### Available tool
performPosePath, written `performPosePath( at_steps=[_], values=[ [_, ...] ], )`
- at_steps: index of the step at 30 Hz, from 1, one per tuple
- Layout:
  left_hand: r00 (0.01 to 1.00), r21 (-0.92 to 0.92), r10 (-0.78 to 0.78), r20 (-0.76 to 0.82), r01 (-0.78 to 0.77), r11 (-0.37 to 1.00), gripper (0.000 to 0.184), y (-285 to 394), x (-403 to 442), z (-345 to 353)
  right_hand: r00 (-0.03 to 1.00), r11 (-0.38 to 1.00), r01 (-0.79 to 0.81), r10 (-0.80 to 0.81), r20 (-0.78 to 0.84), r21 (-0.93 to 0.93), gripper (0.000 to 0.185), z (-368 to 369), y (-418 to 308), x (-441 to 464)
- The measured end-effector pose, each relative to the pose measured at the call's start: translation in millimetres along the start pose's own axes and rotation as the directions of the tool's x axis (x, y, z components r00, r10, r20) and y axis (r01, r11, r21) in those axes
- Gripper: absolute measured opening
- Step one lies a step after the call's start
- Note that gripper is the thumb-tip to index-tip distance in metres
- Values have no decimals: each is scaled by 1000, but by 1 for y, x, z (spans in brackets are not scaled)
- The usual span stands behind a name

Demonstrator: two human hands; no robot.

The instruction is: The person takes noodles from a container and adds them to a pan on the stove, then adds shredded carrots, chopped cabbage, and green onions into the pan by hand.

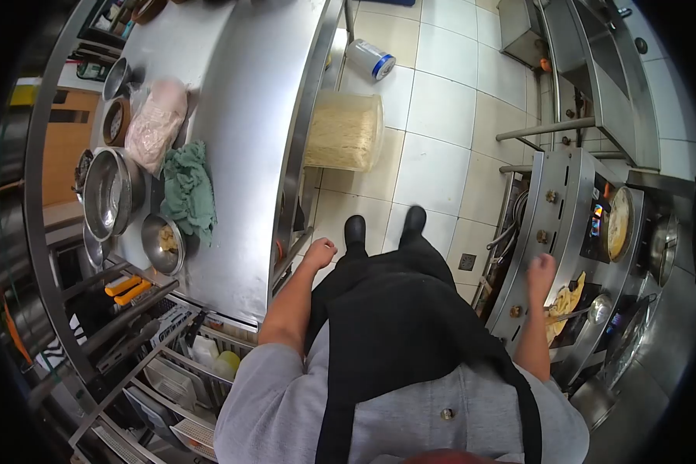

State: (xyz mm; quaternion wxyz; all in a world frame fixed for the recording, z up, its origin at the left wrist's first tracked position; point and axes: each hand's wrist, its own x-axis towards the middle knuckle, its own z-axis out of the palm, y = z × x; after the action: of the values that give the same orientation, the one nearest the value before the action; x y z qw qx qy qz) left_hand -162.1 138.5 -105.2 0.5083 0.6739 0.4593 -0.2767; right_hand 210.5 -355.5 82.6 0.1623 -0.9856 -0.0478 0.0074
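Observation:
My left hand [321, 252] hangs beside the edge of the steel counter [243, 155], its fingers curled and nothing seen in them. On the right, my right hand [540, 271] is raised near the stove front, fingers bent together; whether it holds anything cannot be made out. Just beyond that hand lies a yellow cloth [566, 305] by the burners, with a metal ladle [598, 309] whose handle reaches over it. A pan with yellowish food [619, 224] sits on the burner farther along the stove.
Metal bowls [104, 193], a green cloth [188, 189] and a bag of pink meat [157, 124] stand on the counter. A food-filled plastic tub [346, 131] and a clear container with a blue lid [371, 59] are low between counter and floor.

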Motion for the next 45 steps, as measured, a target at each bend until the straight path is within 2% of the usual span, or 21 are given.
performPosePath(
  at_steps=[3, 4, 5, 6, 7, 8, 10, 12, 19, 21, 22, 24, 25, 27, 34, 36, 37, 39, 42, 44, 45],
  values=[
    [986, -225, -157, 49, 164, 961, 29, 43, 14, -15, 872, 995, 60, -89, 482, 77, 29, 97, -66, -10],
    [983, -231, -173, 60, 182, 956, 29, 56, 24, -16, 766, 1000, -26, 30, 642, -16, 30, 91, -139, -15],
    [990, -249, -136, 24, 137, 959, 28, 68, 35, -17, 699, 999, 24, -44, 714, 39, 30, 120, -163, -16],
    [995, -265, -97, -21, 88, 960, 27, 78, 51, -18, 705, 935, 196, -345, 620, 297, 28, 179, -150, -21],
    [995, -198, 3, -97, -22, 980, 28, 73, 74, -10, 611, 937, 153, -340, 715, 316, 27, 195, -183, -11],
    [996, -206, -32, -87, 13, 978, 28, 81, 77, -7, 500, 940, 102, -331, 800, 325, 26, 214, -227, -1],
    [990, -317, -39, -134, -5, 948, 29, 120, 87, -10, 435, 860, 168, -503, 747, 481, 25, 290, -274, 21],
    [983, -411, 62, -173, -129, 903, 24, 123, 102, 9, 458, 746, 364, -665, 590, 558, 21, 386, -313, 35],
    [982, -534, -190, -14, 153, 832, 27, 119, 129, 44, 315, 737, 438, -663, 680, 515, 18, 611, -428, 63],
    [969, -581, -248, -13, 195, 790, 26, 108, 132, 49, 234, 575, 726, -723, 650, 378, 22, 636, -428, 52],
    [961, -630, -275, -16, 204, 749, 26, 106, 131, 50, 224, 579, 716, -719, 658, 389, 22, 638, -429, 47],
    [955, -637, -295, -9, 222, 738, 25, 107, 127, 48, 43, 452, 785, -722, 691, 424, 25, 630, -437, 53],
    [950, -631, -311, -4, 239, 738, 25, 109, 126, 44, 47, 450, 788, -724, 688, 421, 25, 618, -446, 59],
    [945, -628, -328, -10, 250, 737, 26, 114, 125, 35, 107, 755, 455, -573, 812, 473, 26, 598, -460, 71],
    [965, -710, -255, -63, 136, 691, 28, 156, 124, 3, 114, 838, 104, -545, 831, 535, 21, 564, -482, 121],
    [973, -753, -221, -60, 101, 650, 28, 170, 117, -1, -3, 924, -181, -342, 940, 336, 18, 545, -475, 131],
    [970, -786, -233, -72, 89, 612, 29, 178, 114, -3, 14, 922, -175, -348, 937, 345, 18, 542, -467, 133],
    [970, -819, -230, -84, 64, 570, 33, 192, 106, -7, -30, 849, -473, -285, 958, 238, 29, 524, -443, 129],
    [971, -891, -222, -85, 26, 454, 34, 209, 83, -9, -78, 748, -644, -272, 959, 160, 24, 460, -421, 135],
    [989, -893, -126, -74, -9, 451, 42, 215, 64, -9, -13, 631, -753, -300, 954, 188, 20, 400, -413, 135],
    [997, -971, -76, 7, 25, 240, 46, 229, 50, -12, 30, 495, -847, -319, 947, 194, 17, 371, -409, 136]
  ],
)
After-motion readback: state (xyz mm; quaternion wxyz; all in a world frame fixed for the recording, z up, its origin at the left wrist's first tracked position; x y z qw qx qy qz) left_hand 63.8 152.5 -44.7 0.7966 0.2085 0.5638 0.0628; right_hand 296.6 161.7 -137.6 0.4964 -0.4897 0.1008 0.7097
